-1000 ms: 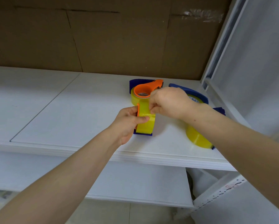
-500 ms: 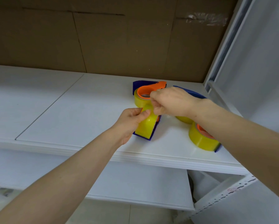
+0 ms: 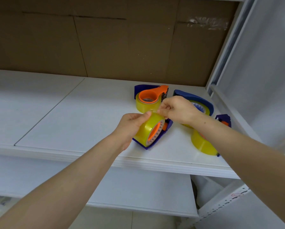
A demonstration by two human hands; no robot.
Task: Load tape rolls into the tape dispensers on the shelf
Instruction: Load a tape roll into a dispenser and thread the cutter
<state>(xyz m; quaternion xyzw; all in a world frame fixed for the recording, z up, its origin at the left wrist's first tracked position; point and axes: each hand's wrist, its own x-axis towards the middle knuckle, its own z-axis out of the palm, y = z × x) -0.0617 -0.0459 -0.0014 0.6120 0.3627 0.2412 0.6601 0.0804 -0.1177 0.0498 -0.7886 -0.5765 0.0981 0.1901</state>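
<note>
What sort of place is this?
Probably a storeroom or packing area: white metal shelving, cardboard lining the back, and several tape dispensers with yellow rolls.

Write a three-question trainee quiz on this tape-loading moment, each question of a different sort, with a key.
1. True or false: the left hand grips a yellow tape roll that sits in a blue dispenser.
2. The right hand pinches at: A) the top of that roll; B) the shelf's front edge; C) the cardboard wall.
3. Fill in: the ring-shaped top of the rear dispenser is coloured ___.
Key: 1 true; 2 A; 3 orange.
</note>
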